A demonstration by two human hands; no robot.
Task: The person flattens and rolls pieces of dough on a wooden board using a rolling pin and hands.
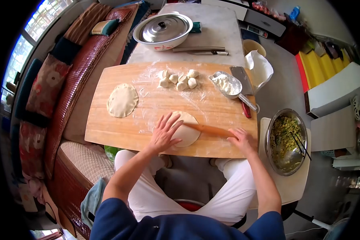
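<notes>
A flat round of dough (190,139) lies near the front of the floured wooden board (148,138). My left hand (164,132) rests on its left side, fingers spread. My right hand (241,140) is closed round the right end of a wooden rolling pin (212,129), whose other end lies over the dough. Further left sits a flat, round filled bread (123,101) with a crimped edge. Several small dough pieces (181,85) are clustered at the back of the board. A metal scoop (228,85) of flour stands at the back right, beside a cleaver (242,79).
To the right, a metal bowl (286,138) holds chopped green-and-yellow filling and dark chopsticks (302,146). Behind the board are a lidded basin (163,31) and a knife (200,51). A white bag (260,69) stands past the right edge. A sofa (74,94) lines the left.
</notes>
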